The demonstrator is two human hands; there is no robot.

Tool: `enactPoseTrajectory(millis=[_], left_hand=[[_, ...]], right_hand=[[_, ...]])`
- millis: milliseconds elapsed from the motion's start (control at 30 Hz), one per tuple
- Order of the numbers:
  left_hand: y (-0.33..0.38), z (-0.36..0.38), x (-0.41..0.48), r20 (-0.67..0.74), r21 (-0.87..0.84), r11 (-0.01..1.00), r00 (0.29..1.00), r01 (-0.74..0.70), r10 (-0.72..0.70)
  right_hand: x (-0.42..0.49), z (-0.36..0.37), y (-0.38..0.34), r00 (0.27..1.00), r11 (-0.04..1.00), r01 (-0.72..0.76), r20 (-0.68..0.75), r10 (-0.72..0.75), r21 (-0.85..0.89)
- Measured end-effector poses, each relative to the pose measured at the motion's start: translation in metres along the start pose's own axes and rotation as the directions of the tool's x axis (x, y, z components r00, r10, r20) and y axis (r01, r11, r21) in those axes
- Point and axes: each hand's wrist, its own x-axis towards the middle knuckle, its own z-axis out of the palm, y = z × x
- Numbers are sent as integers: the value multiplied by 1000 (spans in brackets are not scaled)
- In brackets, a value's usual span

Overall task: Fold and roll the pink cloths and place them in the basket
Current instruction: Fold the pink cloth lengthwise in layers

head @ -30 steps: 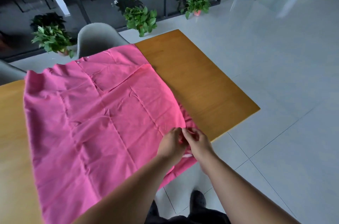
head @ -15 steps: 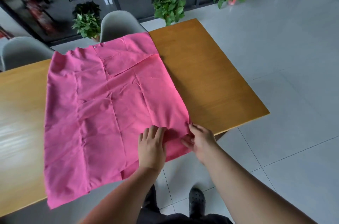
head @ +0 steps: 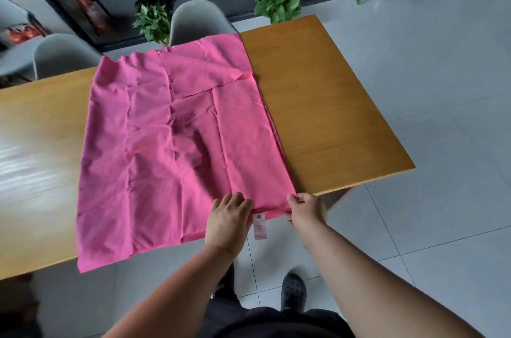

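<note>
A large pink cloth [head: 171, 149] lies spread over the wooden table [head: 326, 105], creased, with its near edge hanging over the table's front. A small label [head: 259, 225] dangles from that edge. My left hand [head: 228, 220] lies on the cloth near its front right corner, fingers fairly straight. My right hand [head: 305, 212] pinches the front right corner of the cloth at the table edge. No basket is in view.
Two grey chairs [head: 197, 21] stand behind the table on the far side. Potted green plants [head: 278, 1] line the dark glass wall beyond. To the right is pale tiled floor [head: 442, 88]. My shoes [head: 293, 292] are below the table edge.
The cloth has settled flat on the table. My hands have moved apart along its front right corner, the left from bunched with the right to lying on the cloth.
</note>
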Motion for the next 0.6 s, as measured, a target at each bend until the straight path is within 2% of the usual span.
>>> enactPoseTrajectory(millis=[167, 300, 467, 600], left_hand=[[3, 5, -3, -8, -56, 997, 999, 48, -49], [4, 7, -5, -20, -76, 996, 998, 55, -56], [2, 9, -7, -48, -85, 995, 997, 61, -66], [4, 13, -10, -39, -93, 993, 996, 78, -82]], right_hand=[[3, -9, 14, 997, 995, -71, 0, 71, 67], [10, -15, 15, 977, 937, -176, 166, 130, 302], [5, -17, 10, 993, 924, -99, 90, 70, 370], [6, -18, 10, 996, 896, -93, 58, 75, 435]])
